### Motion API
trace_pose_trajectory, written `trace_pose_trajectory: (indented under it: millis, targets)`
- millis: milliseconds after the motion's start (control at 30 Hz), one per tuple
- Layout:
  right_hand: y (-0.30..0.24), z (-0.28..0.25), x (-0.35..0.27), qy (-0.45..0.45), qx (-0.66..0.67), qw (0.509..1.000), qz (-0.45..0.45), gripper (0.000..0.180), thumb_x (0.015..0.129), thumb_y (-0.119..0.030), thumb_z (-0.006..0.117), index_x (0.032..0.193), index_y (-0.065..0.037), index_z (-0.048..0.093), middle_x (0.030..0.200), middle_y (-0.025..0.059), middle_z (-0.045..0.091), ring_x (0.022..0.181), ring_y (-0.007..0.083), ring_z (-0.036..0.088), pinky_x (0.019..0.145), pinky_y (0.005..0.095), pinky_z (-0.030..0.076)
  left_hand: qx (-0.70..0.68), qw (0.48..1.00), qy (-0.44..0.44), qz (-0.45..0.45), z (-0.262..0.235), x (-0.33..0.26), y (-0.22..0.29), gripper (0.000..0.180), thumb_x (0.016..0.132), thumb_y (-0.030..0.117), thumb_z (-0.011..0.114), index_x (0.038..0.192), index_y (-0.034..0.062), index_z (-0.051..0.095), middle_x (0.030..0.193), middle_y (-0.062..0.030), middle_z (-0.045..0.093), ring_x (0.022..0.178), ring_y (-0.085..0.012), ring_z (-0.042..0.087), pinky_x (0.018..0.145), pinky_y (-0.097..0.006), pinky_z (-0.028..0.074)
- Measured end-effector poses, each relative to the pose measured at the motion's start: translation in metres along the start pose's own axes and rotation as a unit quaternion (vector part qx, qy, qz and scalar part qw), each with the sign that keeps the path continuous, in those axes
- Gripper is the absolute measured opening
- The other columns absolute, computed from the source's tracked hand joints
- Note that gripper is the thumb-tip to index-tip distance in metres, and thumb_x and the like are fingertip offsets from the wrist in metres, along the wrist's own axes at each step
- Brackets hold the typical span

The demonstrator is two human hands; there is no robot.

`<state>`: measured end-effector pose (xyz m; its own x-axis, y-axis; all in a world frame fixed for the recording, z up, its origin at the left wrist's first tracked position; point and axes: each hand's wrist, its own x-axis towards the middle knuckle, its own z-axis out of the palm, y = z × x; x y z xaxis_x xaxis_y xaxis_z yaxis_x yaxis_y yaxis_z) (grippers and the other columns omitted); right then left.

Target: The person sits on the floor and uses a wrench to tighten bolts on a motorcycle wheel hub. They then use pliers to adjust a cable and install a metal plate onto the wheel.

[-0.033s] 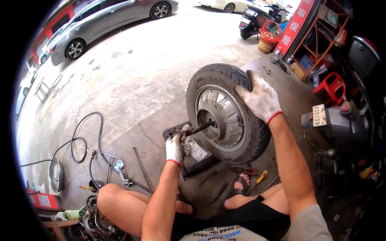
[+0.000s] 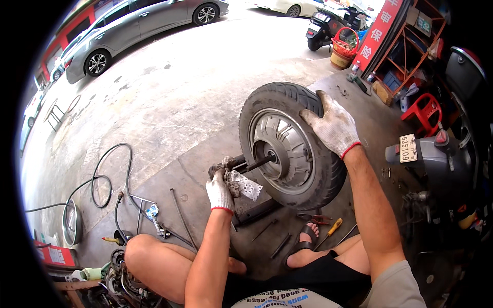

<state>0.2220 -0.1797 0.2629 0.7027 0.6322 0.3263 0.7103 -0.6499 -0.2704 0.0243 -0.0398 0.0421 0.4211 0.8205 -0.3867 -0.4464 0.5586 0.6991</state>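
A scooter wheel point(image 2: 287, 149) with a black tyre and a grey metal hub stands tilted in front of me. My right hand point(image 2: 334, 126), in a white work glove with a red cuff, lies on the tyre's upper right side, thumb and fingers apart. From the hub's centre a dark axle point(image 2: 261, 163) sticks out toward the left. My gloved left hand point(image 2: 220, 192) is closed on a dirty, crumpled rag point(image 2: 244, 186) beside the axle's outer end. Whether the rag touches the axle I cannot tell. Under the wheel is a dark frame-like support point(image 2: 259, 210), partly hidden.
Near my feet lie a yellow-handled screwdriver point(image 2: 335, 226), red-handled pliers point(image 2: 321, 219) and a dark bar point(image 2: 280, 245). At left are a long rod point(image 2: 183, 218), a black hose point(image 2: 93, 178) and a metal basin point(image 2: 72, 223). A scooter point(image 2: 431, 154) stands at right.
My left hand has shifted slightly left with the rag, toward the axle's outer end and away from the hub. My right hand and the wheel have hardly moved.
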Motion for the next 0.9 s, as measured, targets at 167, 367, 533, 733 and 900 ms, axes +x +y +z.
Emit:
trace_pose_trajectory:
  millis: [167, 367, 533, 733, 900]
  targets:
    - [-0.001, -0.001, -0.002, 0.009, 0.002, 1.0, -0.013, 0.075, 0.086, -0.051, 0.066, 0.139, 0.001, 0.051, 0.128, 0.0274, 0.063, 0.119, 0.0407, 0.062, 0.101, 0.0459, 0.048, 0.218, 0.963, -0.153, -0.03, 0.052, 0.013, 0.037, 0.024, 0.097, 0.017, 0.057, 0.101, -0.002, 0.07, 0.088, -0.0064, 0.07, 0.069, -0.0138, 0.065, 0.06, -0.029, 0.051]
    - [-0.005, -0.003, -0.004, 0.018, 0.01, 1.0, -0.014, 0.07, 0.085, -0.049, 0.068, 0.134, 0.0, 0.054, 0.119, 0.0272, 0.066, 0.112, 0.0434, 0.064, 0.098, 0.0479, 0.049, 0.314, 0.901, -0.219, -0.206, 0.086, 0.044, 0.051, 0.02, 0.099, 0.016, 0.06, 0.099, -0.0017, 0.071, 0.085, -0.0055, 0.071, 0.068, -0.014, 0.067, 0.059, -0.03, 0.056]
    - [-0.006, -0.004, -0.004, 0.026, 0.011, 0.999, -0.022, 0.068, 0.085, -0.048, 0.068, 0.131, 0.0, 0.055, 0.115, 0.0276, 0.066, 0.11, 0.0437, 0.064, 0.097, 0.0486, 0.05, 0.226, 0.905, -0.243, -0.267, 0.097, 0.045, 0.045, 0.022, 0.1, 0.007, 0.053, 0.094, -0.002, 0.071, 0.084, -0.0078, 0.07, 0.068, -0.016, 0.067, 0.059, -0.031, 0.057]
    - [-0.008, -0.005, -0.005, 0.026, 0.006, 0.999, -0.027, 0.067, 0.085, -0.048, 0.068, 0.131, -0.001, 0.055, 0.114, 0.0277, 0.066, 0.109, 0.0438, 0.064, 0.096, 0.0492, 0.05, 0.129, 0.942, -0.164, -0.262, 0.101, 0.038, 0.03, 0.023, 0.102, 0.011, 0.045, 0.099, -0.0001, 0.065, 0.08, -0.0087, 0.068, 0.065, -0.0182, 0.066, 0.057, -0.03, 0.058]
    - [-0.01, -0.008, -0.006, 0.0, -0.001, 1.0, -0.005, 0.073, 0.086, -0.048, 0.068, 0.137, 0.002, 0.053, 0.124, 0.0273, 0.063, 0.118, 0.0409, 0.061, 0.101, 0.0457, 0.047, -0.065, 0.928, -0.144, -0.337, 0.106, 0.041, 0.004, 0.029, 0.104, 0.021, 0.039, 0.097, 0.0067, 0.063, 0.077, -0.0056, 0.068, 0.058, -0.0171, 0.066, 0.049, -0.027, 0.056]
